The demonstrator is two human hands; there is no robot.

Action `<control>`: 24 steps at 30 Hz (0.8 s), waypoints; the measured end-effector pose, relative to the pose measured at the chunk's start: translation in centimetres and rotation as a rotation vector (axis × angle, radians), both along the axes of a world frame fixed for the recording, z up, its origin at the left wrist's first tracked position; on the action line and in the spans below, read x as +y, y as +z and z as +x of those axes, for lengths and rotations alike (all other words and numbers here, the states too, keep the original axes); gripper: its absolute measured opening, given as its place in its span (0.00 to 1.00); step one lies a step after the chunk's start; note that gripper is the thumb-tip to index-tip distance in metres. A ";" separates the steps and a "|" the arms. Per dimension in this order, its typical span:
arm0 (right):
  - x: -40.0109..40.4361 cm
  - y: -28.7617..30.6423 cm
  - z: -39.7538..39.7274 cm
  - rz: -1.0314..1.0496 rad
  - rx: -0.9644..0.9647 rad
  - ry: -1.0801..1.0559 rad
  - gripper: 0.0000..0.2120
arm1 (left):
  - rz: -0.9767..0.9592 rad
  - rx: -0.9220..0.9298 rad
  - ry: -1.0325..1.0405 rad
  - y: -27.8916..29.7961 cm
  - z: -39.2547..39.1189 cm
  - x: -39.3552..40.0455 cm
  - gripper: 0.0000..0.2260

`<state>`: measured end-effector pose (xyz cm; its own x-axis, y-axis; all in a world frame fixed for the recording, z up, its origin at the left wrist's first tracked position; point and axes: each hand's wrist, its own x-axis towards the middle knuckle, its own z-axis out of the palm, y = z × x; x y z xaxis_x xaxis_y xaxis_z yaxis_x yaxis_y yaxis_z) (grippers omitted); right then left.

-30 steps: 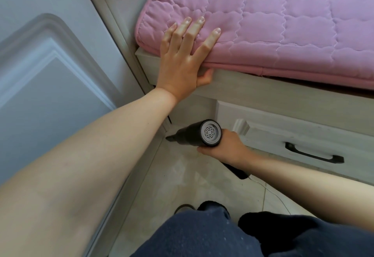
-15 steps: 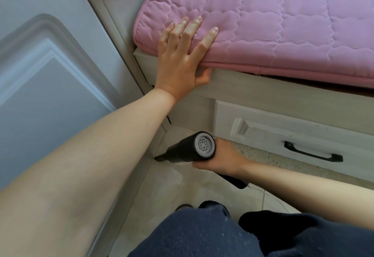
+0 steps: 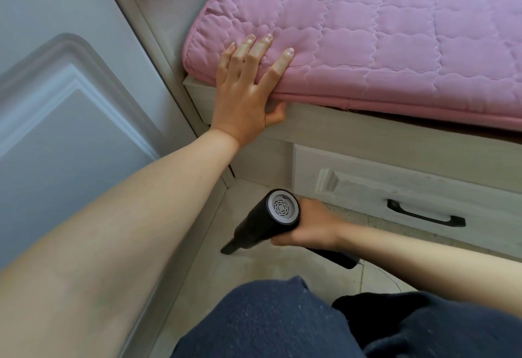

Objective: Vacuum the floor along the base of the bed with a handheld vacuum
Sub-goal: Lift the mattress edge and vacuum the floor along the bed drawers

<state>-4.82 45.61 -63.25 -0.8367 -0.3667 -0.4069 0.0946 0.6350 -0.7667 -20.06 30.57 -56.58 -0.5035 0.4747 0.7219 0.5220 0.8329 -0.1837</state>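
Pale grey-white panelled door (image 3: 65, 120) with raised moulding fills the left side; its beige frame (image 3: 147, 36) runs diagonally down to the floor. Light beige tiled floor (image 3: 254, 270), faintly mottled, one thin grout line visible at lower right. Whitewashed wood-grain bed frame (image 3: 381, 146) carries a pink quilted mattress pad (image 3: 367, 41). Below it, a matching drawer front (image 3: 423, 196) with a black bar handle (image 3: 423, 215). Soft, even daylight; shadows weak.

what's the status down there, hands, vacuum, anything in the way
Left hand flat on the pink mattress edge, bracing. Right hand gripping the handheld vacuum, nozzle angled down at the floor by the bed corner. Nothing visible blocking the nozzle.
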 end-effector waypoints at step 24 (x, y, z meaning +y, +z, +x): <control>3.9 0.4 -0.5 0.168 0.198 -0.184 0.17 | -0.085 0.084 -0.039 1.2 0.7 3.8 0.34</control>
